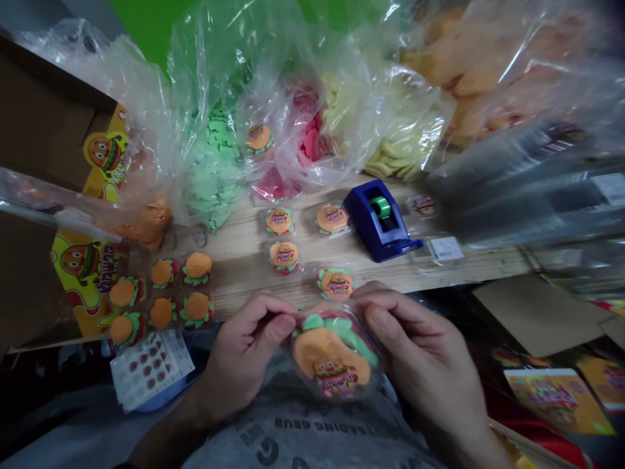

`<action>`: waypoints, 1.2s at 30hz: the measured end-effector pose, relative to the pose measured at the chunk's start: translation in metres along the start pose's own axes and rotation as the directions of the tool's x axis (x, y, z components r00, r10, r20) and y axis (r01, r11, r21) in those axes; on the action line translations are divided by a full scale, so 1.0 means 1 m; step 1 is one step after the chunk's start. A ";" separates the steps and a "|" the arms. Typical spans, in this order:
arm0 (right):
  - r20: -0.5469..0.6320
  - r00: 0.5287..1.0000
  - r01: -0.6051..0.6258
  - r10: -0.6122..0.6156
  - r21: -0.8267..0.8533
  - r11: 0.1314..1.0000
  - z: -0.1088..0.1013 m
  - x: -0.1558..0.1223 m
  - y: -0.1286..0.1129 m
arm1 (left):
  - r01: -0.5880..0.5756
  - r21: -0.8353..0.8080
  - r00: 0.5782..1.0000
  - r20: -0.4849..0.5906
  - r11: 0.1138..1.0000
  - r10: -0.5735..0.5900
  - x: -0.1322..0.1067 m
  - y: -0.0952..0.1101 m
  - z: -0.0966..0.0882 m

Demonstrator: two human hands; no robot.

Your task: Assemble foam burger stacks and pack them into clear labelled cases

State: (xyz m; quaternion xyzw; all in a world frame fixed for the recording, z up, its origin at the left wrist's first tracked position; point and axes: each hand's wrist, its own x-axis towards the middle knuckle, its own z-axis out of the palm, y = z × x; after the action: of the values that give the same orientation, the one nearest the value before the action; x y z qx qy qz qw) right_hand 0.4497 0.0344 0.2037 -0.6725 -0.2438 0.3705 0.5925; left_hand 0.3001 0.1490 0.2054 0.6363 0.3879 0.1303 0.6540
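Note:
My left hand (247, 345) and my right hand (415, 345) both pinch a clear wrapper holding a burger-shaped gummy (332, 358) with an orange bun, green and pink layers and a printed label. It sits close to my chest, below the wooden table edge (469, 264). Wrapped burger gummies (284, 255) lie on the table just beyond my hands. Several unwrapped burger gummies (161, 293) sit in rows at the left.
A blue tape dispenser (381, 221) with a green roll stands at centre right. Clear bags of green (215, 176), pink (307, 143), yellow (381, 130) and orange (469, 71) gummy pieces line the back. A yellow burger-print box (92, 260) is left; a sticker sheet (151, 368) lies below it.

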 end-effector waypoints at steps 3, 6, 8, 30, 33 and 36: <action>-0.117 0.993 0.003 -0.005 -0.018 1.000 -0.001 -0.001 0.002 | 0.136 -0.189 0.987 -0.054 0.973 -0.148 0.010 -0.003 -0.002; -0.084 0.996 -0.002 0.007 0.064 0.998 -0.003 -0.001 0.005 | 0.196 -0.360 0.966 -0.088 0.912 -0.242 0.019 -0.005 -0.006; 0.040 0.999 -0.019 0.014 0.129 0.991 -0.003 -0.002 0.004 | 0.211 -0.401 0.961 -0.079 0.891 -0.263 0.022 -0.005 -0.008; 0.201 0.962 -0.236 0.185 0.272 0.933 0.017 0.008 0.003 | 0.176 -0.396 0.974 -0.061 0.901 -0.218 0.023 -0.012 -0.018; 0.280 0.948 -0.208 0.150 0.190 0.960 0.029 0.015 0.022 | 0.095 -0.238 0.981 -0.140 0.967 -0.131 0.031 -0.032 -0.034; 0.437 0.894 -0.174 0.101 0.132 0.976 0.054 0.028 0.055 | 0.071 -0.066 0.953 -0.290 0.995 -0.087 0.055 -0.063 -0.054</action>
State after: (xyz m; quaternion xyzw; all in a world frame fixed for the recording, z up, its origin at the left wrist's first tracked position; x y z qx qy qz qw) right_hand 0.4182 0.0787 0.1425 -0.5383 -0.2875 0.5692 0.5510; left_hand 0.2798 0.2151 0.1343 0.5758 0.5017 0.2073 0.6113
